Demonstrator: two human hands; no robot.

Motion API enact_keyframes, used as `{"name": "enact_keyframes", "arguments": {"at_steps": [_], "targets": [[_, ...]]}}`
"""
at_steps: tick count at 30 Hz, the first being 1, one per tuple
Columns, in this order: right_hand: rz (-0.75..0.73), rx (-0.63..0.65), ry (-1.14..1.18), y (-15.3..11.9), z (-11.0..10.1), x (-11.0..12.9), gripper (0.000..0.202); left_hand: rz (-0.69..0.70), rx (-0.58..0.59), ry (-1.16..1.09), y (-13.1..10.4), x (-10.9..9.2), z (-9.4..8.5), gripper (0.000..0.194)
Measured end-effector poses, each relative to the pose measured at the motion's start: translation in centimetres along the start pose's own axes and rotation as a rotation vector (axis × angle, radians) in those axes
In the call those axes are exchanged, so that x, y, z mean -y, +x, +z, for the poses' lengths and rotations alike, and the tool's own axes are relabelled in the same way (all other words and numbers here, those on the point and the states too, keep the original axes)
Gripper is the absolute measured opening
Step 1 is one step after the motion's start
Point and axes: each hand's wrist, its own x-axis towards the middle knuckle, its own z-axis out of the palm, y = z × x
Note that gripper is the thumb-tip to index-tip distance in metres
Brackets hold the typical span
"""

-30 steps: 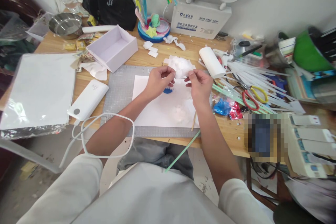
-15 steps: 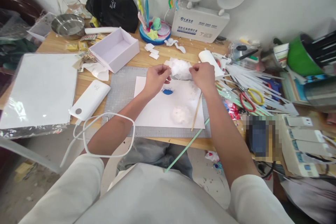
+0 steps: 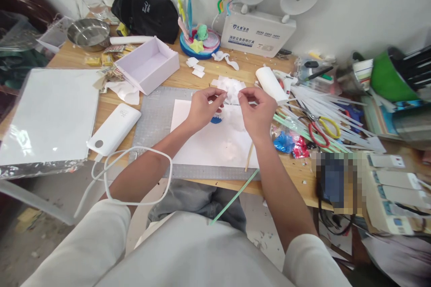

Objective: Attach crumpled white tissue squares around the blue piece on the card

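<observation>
My left hand (image 3: 206,106) and my right hand (image 3: 257,110) face each other over the far edge of a white paper sheet (image 3: 191,148), each with thumb and fingers pinched. White fluff like cotton wool (image 3: 232,95) shows between the fingertips, hard to tell from the white pile (image 3: 230,83) behind it. A blue patch (image 3: 216,119) lies on the sheet, partly covered by my left hand. Nearer me rests a pale fluffy clump (image 3: 231,147). Beside my right forearm is a thin wooden stick (image 3: 249,157).
Under the sheet lies a grey cutting mat (image 3: 148,116). Left are a power bank (image 3: 114,129) with a looped cable and a white box (image 3: 148,65). Right are a white roll (image 3: 271,85), scissors (image 3: 318,133) and plastic strips. A pipe-cleaner craft (image 3: 200,42) stands behind.
My hands have come closer together, the right one shifting left and slightly toward me. Both stay pinched. A blue wrapper right of my right forearm is now in sight.
</observation>
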Motion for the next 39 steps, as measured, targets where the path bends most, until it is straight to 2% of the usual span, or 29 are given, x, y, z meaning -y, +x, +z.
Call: {"name": "enact_keyframes", "arguments": {"at_steps": [3, 7, 23, 27, 39], "targets": [[0.05, 0.035, 0.175, -1.4, 0.7, 0.7, 0.007, 0.068, 0.034, 0.039, -0.4, 0.1, 0.2, 0.014], [0.092, 0.028, 0.286, -1.9, 1.0, 0.2, 0.008, 0.193, 0.064, 0.124, -0.8, 0.1, 0.3, 0.013], [0.143, -0.009, 0.303, -2.5, 0.9, -0.3, 0.011, 0.463, 0.036, 0.373, -1.2, 0.6, 0.4, 0.015], [0.145, 0.008, 0.283, -2.6, 1.0, -0.4, 0.013, 0.442, 0.045, 0.429, -1.3, 0.4, 0.3, 0.016], [0.1, 0.041, 0.244, -2.8, 1.0, -0.8, 0.013, 0.385, 0.043, 0.408, -1.2, 0.1, 0.3, 0.013]]}}
